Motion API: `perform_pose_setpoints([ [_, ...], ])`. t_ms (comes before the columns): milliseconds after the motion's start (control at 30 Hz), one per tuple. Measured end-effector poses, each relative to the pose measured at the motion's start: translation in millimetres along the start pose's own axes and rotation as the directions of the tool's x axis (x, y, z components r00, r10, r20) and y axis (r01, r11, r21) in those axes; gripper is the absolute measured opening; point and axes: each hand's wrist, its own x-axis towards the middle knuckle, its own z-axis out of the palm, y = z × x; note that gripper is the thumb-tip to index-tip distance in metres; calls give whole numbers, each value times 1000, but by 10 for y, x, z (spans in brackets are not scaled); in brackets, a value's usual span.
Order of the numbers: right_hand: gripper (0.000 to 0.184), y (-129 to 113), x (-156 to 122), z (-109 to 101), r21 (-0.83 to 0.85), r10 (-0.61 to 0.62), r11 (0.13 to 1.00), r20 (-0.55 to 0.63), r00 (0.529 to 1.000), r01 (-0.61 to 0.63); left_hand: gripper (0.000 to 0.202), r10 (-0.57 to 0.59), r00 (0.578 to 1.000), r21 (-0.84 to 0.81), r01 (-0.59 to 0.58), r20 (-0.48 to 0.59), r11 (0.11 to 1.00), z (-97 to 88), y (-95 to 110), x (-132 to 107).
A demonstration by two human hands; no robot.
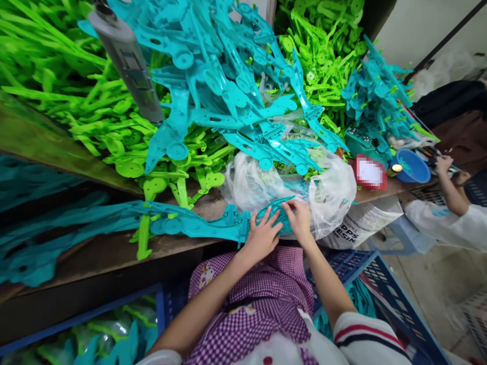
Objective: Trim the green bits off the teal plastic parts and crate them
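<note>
A long teal moulded plastic part lies along the front edge of the bench, its right end under my hands. My left hand rests on that end with the fingers spread apart. Beside it, my right hand has thumb and forefinger pinched together at the part's upper edge. Whatever is between those fingertips is too small to make out. A crumpled clear plastic bag with green and teal pieces in it sits just behind both hands.
Teal parts and lime-green parts are heaped behind. A grey tool hangs at upper left. Blue crates stand below on both sides. At right are a red-framed box, a blue bowl and another person's hand.
</note>
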Motion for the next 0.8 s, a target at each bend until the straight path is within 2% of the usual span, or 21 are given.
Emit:
perform_pose_setpoints([
  [100, 34, 5, -11, 82, -40, 19, 999, -24, 1000, -20, 23, 0, 1000, -11, 1, 5, 1000, -18, -6, -4],
  [200, 36, 1, -14, 124, -85, -22, 996, -1, 1000, 21, 25, -1, 1000, -20, 2, 14, 1000, -35, -12, -7],
  [367, 35, -24, -8, 161, -260, -53, 964, 0, 999, 51, 31, -5, 1000, -17, 6, 16, 1000, -22, -25, -14],
  [500, 32, -58, 31, 174, -376, -86, 921, 67, 994, 105, 39, -1, 1000, -12, 1, 12, 1000, 0, -38, -18],
  [667, 31, -111, 102, 166, -492, -27, 865, 149, 988, 98, 46, 3, 1000, -5, -3, 5, 1000, -21, -30, 2],
  [800, 32, -119, 113, 179, -459, 30, 888, 145, 989, 41, 45, 8, 1000, -3, -8, -16, 1000, -30, -19, 2],
])
